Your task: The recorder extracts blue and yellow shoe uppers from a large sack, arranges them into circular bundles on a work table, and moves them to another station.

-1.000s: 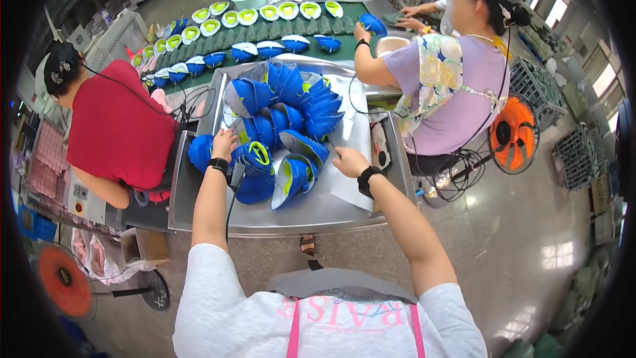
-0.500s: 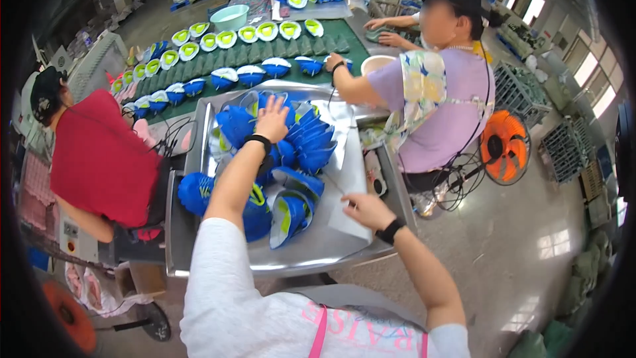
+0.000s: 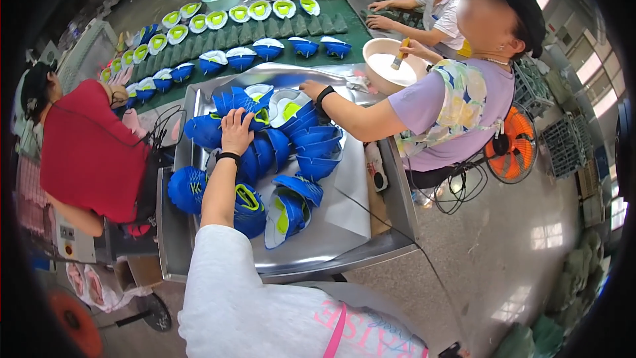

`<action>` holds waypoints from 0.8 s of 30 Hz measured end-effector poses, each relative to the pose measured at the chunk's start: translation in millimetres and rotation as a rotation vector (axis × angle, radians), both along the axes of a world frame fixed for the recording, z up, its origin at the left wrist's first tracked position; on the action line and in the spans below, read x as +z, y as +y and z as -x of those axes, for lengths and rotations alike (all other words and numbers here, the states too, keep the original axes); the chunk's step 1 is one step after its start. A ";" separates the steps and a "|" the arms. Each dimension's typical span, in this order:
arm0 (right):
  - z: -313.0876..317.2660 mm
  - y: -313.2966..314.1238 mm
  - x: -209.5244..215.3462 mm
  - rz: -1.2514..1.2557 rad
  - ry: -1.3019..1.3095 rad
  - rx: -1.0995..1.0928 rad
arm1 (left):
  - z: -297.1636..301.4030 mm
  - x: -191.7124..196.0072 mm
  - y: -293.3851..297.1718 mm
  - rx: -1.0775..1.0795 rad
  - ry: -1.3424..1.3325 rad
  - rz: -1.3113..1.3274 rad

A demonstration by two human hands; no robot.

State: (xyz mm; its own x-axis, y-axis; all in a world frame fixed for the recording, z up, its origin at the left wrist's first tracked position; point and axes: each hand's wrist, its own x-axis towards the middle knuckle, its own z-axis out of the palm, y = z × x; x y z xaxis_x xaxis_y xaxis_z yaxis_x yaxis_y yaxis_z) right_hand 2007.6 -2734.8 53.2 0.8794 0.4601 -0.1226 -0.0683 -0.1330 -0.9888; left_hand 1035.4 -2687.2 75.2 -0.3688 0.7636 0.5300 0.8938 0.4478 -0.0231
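Observation:
Blue shoe uppers [image 3: 318,149] with lime-green linings lie nested and heaped in a metal tray [image 3: 291,266] before me. My left hand [image 3: 236,134] grips a blue shoe upper [image 3: 203,132] at the pile's left, its fingers bent over the edge and their tips partly hidden. Two loose uppers [image 3: 291,209] rest nearer to me on the tray's bare metal. Of my right arm, only a dark bit, perhaps the wristband, shows at the lower edge; the hand itself is out of view.
At right, a co-worker in purple [image 3: 457,113] reaches into the pile, holding a brush [image 3: 401,53] over a white bowl [image 3: 384,86]. A person in red [image 3: 99,152] is at left. Rows of uppers line a green table [image 3: 358,30]. A cable [image 3: 397,229] crosses the tray's right side.
My left hand has moved left and nearer, and uppers have shifted left with it. My right hand has left the tray and the view. The co-worker's hand has come to the pile.

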 end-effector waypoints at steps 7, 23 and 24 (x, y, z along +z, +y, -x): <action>-59.4 21.6 -91.0 0.253 0.005 0.528 | -57.0 37.2 -3.8 0.029 -0.324 -0.145; 22.4 99.0 96.2 0.091 0.082 1.408 | -739.4 56.7 73.7 -1.288 -1.234 1.018; -7.2 102.8 98.8 0.151 0.074 1.355 | -748.5 47.3 82.6 -1.281 -1.232 1.014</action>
State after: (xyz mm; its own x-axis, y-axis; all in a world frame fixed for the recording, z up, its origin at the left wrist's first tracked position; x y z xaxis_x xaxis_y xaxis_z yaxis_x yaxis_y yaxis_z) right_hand 2014.8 -2632.0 152.0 -0.2572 0.9265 -0.2747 0.1487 -0.2429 -0.9586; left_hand 1783.9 -2604.6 122.5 0.7500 0.6234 -0.2211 0.3568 -0.0998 0.9289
